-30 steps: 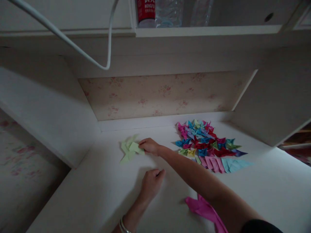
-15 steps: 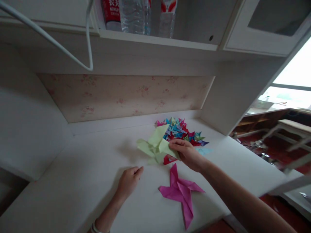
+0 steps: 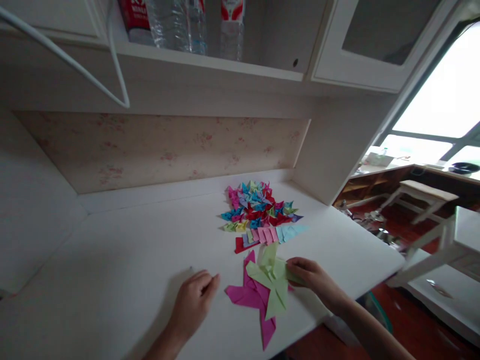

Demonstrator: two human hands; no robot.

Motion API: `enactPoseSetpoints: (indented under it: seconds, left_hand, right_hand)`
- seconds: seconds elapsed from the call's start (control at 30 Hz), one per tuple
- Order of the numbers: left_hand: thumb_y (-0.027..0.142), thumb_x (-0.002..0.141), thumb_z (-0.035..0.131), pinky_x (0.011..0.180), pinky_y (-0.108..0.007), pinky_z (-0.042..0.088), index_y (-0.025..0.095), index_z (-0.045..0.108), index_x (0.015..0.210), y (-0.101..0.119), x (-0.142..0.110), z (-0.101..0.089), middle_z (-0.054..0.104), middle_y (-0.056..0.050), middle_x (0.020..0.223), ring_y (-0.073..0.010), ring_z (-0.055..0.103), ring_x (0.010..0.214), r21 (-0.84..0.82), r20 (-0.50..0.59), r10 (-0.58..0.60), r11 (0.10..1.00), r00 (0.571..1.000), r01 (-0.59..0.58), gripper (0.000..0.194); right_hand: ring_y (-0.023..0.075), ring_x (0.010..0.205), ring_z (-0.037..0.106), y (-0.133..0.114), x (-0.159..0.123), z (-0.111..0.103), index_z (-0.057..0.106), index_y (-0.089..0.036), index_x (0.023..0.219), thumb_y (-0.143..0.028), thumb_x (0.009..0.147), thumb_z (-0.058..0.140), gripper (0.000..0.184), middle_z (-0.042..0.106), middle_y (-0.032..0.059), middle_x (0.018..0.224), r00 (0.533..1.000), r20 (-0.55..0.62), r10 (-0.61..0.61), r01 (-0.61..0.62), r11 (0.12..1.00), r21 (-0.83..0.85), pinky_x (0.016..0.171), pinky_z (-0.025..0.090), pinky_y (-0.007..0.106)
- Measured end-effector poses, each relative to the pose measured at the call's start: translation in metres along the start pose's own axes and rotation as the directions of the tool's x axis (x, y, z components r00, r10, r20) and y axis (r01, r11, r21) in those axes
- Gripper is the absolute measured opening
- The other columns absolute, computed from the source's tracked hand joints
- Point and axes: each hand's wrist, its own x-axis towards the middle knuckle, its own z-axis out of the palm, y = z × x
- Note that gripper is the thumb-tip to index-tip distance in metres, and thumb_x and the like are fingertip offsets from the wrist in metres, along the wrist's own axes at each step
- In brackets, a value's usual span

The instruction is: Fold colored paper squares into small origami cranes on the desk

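My right hand [image 3: 311,277] pinches one arm of a light green folded-paper pinwheel [image 3: 275,282]. The green pinwheel overlaps a larger magenta paper pinwheel [image 3: 245,298] that lies on the white desk [image 3: 123,270]; whether the two touch, I cannot tell. To the left of the magenta one, my left hand [image 3: 195,297] is closed in a loose fist near the desk top, and anything inside its fingers is hidden. A tiny dark speck [image 3: 191,268] shows just beyond its knuckles.
Behind the pinwheels lie a row of folded pink and blue papers [image 3: 268,235] and a pile of colourful small origami pieces [image 3: 258,202]. Plastic bottles [image 3: 231,37] stand on the shelf above. A white cable [image 3: 93,80] hangs at upper left. White stools [image 3: 427,192] are at the right.
My right hand has brought the green pinwheel down and towards me, over the magenta one. The row of folded papers is now uncovered. The view has shifted right.
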Motion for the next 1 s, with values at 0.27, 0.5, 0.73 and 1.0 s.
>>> enactPoseSetpoints:
  seconds: [0.27, 0.5, 0.73, 1.0]
  left_hand:
    - [0.022, 0.084, 0.055, 0.081, -0.028, 0.050, 0.022, 0.064, 0.104, 0.047, -0.024, 0.034, 0.070, -0.003, 0.098, -0.0176, 0.063, 0.088, 0.006, 0.242, 0.497, 0.858, 0.833, -0.514, 0.022]
    - [0.021, 0.085, 0.055, 0.099, -0.038, 0.044, 0.024, 0.062, 0.111, 0.035, -0.019, 0.027, 0.068, -0.003, 0.110, -0.0214, 0.061, 0.103, 0.122, 0.270, 0.458, 0.856, 0.847, -0.502, 0.028]
    - [0.017, 0.088, 0.048, 0.098, -0.033, 0.045, 0.023, 0.063, 0.110, 0.039, -0.017, 0.017, 0.068, -0.003, 0.108, -0.0186, 0.060, 0.103, 0.028, 0.384, 0.439, 0.874, 0.812, -0.485, 0.027]
    - [0.017, 0.087, 0.049, 0.098, -0.035, 0.045, 0.024, 0.061, 0.114, 0.035, -0.020, 0.018, 0.066, -0.004, 0.114, -0.0195, 0.059, 0.107, 0.004, 0.355, 0.420, 0.893, 0.835, -0.450, 0.030]
  right_hand:
    - [0.0147, 0.065, 0.056, 0.010, 0.003, -0.005, 0.064, -0.016, 0.082, -0.057, 0.067, 0.064, 0.044, 0.060, 0.0010, 0.071, 0.998, -0.009, -0.055, 0.053, 0.991, -0.123, 0.063, 0.046, 0.027]
    - [0.0180, 0.068, 0.057, 0.014, -0.002, -0.009, 0.066, -0.016, 0.088, -0.053, 0.077, 0.058, 0.040, 0.065, 0.0033, 0.074, 0.986, 0.025, -0.165, 0.163, 0.918, -0.361, 0.063, 0.043, 0.029]
    - [0.0197, 0.071, 0.060, 0.015, -0.005, -0.005, 0.066, -0.016, 0.089, -0.050, 0.083, 0.053, 0.037, 0.068, 0.0043, 0.078, 0.970, 0.128, -0.207, 0.242, 0.889, -0.388, 0.065, 0.045, 0.029]
    - [0.0222, 0.068, 0.062, 0.010, -0.001, -0.011, 0.065, -0.020, 0.097, -0.048, 0.081, 0.054, 0.034, 0.069, 0.0058, 0.078, 0.939, 0.012, -0.344, 0.255, 0.673, -0.694, 0.064, 0.044, 0.031]
